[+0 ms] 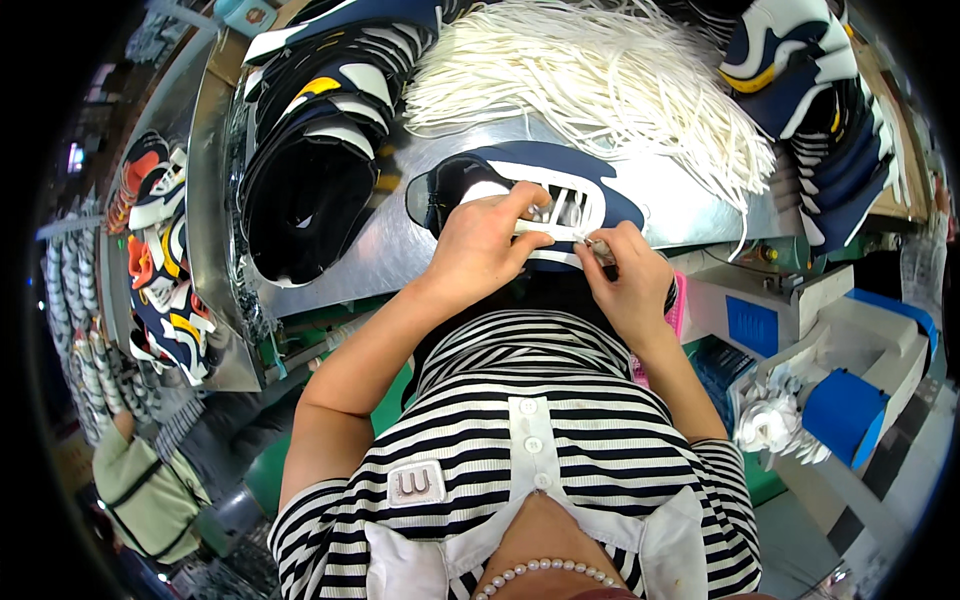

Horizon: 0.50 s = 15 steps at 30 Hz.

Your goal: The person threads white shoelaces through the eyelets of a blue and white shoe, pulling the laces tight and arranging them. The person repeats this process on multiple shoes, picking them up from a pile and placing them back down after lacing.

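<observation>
A navy and white shoe upper (535, 155) lies on the metal table in front of me, its white eyelet panel (594, 205) facing up. Through the slots of that panel, dark lining and shiny grey bits show. My left hand (487, 238) grips the near edge of the panel, index finger and thumb curled against it. At the panel's near right corner my right hand (630, 275) is closed in a pinch. Between its fingertips is something small and greyish that I cannot make out.
A big heap of white shoelaces (580, 75) covers the far table. Nested shoe uppers stand at left (310, 190) and right (835, 130). More uppers (170, 270) fill a left-hand rack. A white and blue machine (845, 385) stands at right; another person (150, 490) is at lower left.
</observation>
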Each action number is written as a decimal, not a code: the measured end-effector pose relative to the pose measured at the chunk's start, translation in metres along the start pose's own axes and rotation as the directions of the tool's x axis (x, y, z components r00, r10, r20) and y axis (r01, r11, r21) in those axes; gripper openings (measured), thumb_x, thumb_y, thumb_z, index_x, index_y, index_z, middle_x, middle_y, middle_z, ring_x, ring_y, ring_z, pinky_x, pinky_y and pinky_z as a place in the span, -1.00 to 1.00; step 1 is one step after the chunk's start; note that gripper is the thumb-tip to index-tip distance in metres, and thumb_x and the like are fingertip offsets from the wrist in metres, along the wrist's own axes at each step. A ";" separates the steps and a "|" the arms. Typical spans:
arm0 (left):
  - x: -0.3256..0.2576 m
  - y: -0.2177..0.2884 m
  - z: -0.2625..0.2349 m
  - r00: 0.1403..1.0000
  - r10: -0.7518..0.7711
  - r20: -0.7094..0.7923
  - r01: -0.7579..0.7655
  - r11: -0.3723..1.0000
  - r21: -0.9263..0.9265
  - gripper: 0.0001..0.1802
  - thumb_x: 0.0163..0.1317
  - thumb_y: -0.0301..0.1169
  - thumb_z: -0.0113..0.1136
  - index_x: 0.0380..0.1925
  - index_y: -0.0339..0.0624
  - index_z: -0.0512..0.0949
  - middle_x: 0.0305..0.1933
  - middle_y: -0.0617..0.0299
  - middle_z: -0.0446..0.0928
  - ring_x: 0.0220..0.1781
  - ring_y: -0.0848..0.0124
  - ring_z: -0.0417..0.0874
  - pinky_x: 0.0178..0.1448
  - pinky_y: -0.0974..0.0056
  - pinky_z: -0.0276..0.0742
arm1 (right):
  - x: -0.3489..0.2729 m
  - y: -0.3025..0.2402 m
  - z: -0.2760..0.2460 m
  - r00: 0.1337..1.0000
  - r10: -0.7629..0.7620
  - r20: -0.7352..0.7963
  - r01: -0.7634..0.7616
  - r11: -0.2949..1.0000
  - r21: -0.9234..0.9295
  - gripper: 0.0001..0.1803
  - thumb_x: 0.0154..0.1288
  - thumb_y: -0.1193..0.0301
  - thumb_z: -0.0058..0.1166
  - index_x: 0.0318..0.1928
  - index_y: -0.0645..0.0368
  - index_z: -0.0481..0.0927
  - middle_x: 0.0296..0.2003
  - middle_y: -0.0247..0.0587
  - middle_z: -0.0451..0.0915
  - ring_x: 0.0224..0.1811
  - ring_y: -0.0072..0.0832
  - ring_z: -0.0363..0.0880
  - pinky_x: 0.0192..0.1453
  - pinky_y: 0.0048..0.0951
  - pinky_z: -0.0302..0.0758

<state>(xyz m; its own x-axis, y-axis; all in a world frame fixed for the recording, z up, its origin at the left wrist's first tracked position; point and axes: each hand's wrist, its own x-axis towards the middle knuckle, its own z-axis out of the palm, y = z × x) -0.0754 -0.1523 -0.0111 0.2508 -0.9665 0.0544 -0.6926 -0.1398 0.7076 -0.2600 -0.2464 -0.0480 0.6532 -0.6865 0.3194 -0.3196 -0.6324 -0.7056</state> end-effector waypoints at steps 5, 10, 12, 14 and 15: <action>0.007 0.007 0.001 0.998 -0.063 -0.015 0.063 0.998 -0.015 -0.58 0.18 -0.35 0.40 -0.04 -0.23 0.47 -0.27 -0.02 0.64 -0.19 0.12 0.72 -0.10 0.24 0.57 | 0.000 -0.009 0.000 1.000 0.008 -0.030 -0.006 0.998 0.065 -0.84 0.12 0.49 0.28 -0.29 0.11 0.56 -0.42 -0.25 0.50 -0.49 -0.25 0.59 -0.44 -0.33 0.47; 0.007 0.012 -0.001 0.999 0.021 0.030 -0.021 1.000 0.017 -0.54 0.13 -0.34 0.42 -0.02 -0.22 0.46 -0.31 0.00 0.63 -0.22 0.10 0.70 -0.09 0.21 0.55 | -0.023 -0.017 -0.019 0.986 -0.089 0.141 0.075 0.992 0.102 -0.74 0.10 0.49 0.25 -0.16 0.04 0.54 -0.36 -0.30 0.55 -0.44 -0.27 0.62 -0.43 -0.33 0.49; 0.004 0.019 -0.004 0.979 0.196 0.051 -0.202 0.963 0.176 -0.58 0.07 -0.35 0.44 -0.10 -0.19 0.51 -0.35 0.03 0.63 -0.26 0.05 0.67 -0.11 0.13 0.54 | -0.030 -0.027 -0.032 0.953 -0.214 0.212 0.186 0.972 0.143 -0.65 0.01 0.59 0.21 -0.12 0.09 0.57 -0.34 -0.31 0.64 -0.40 -0.34 0.68 -0.38 -0.41 0.56; 0.002 0.019 0.003 0.980 0.197 -0.003 -0.189 0.946 0.265 -0.64 0.05 -0.36 0.44 -0.17 -0.19 0.55 -0.34 0.03 0.63 -0.27 0.04 0.65 -0.14 0.10 0.53 | -0.038 -0.029 -0.033 0.874 -0.417 0.251 0.371 0.904 0.212 -0.65 0.04 0.51 0.24 -0.09 0.07 0.60 -0.38 -0.37 0.62 -0.41 -0.43 0.67 -0.45 -0.44 0.53; 0.003 0.018 0.008 0.980 0.199 -0.031 -0.180 0.934 0.308 -0.67 0.04 -0.36 0.44 -0.21 -0.19 0.57 -0.34 0.03 0.63 -0.28 0.03 0.64 -0.15 0.09 0.53 | -0.041 -0.030 -0.034 0.814 -0.501 0.293 0.448 0.864 0.230 -0.68 0.10 0.45 0.23 -0.08 0.04 0.59 -0.45 -0.39 0.58 -0.46 -0.45 0.63 -0.52 -0.41 0.47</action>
<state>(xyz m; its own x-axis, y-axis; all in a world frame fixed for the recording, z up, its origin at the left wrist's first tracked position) -0.0924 -0.1598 -0.0032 0.1291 -0.9678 0.2159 -0.9006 -0.0234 0.4340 -0.3005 -0.2112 -0.0186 0.8932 -0.1373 0.4283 0.1748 -0.7714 -0.6119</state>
